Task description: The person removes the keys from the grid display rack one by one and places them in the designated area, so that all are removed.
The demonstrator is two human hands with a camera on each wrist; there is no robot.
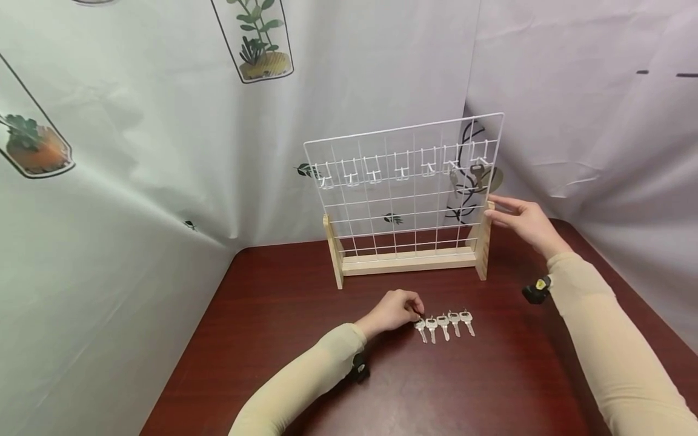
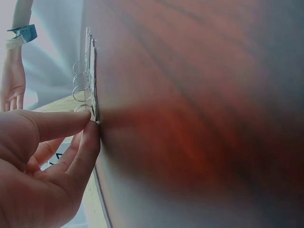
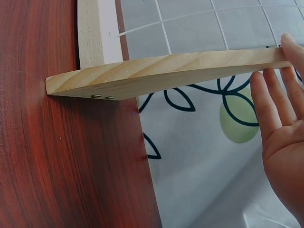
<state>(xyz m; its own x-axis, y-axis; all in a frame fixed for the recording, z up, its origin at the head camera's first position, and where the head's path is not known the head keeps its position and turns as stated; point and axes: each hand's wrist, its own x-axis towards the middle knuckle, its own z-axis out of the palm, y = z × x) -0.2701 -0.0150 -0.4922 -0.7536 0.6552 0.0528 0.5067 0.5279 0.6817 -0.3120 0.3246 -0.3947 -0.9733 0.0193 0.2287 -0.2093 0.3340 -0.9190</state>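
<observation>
Several silver keys [image 1: 443, 327] with small rings lie in a row on the table. My left hand [image 1: 394, 310] pinches the leftmost key [image 1: 420, 325] near its head and ring, thumb against index finger; in the left wrist view the row appears edge-on. Behind stands a white wire grid rack [image 1: 403, 197] on a wooden base, with a line of hooks [image 1: 402, 174]. A key [image 1: 477, 174] hangs from the rightmost hook, and a fainter one seems to hang beside it. My right hand [image 1: 528, 224] holds the top of the right wooden post [image 3: 156, 71] between thumb and fingers.
The dark red table [image 1: 272, 327] ends just behind the rack. White curtains [image 1: 163, 151] with printed plants surround its back and sides. The left wooden post [image 1: 334, 251] and bottom bar [image 1: 409, 261] support the grid.
</observation>
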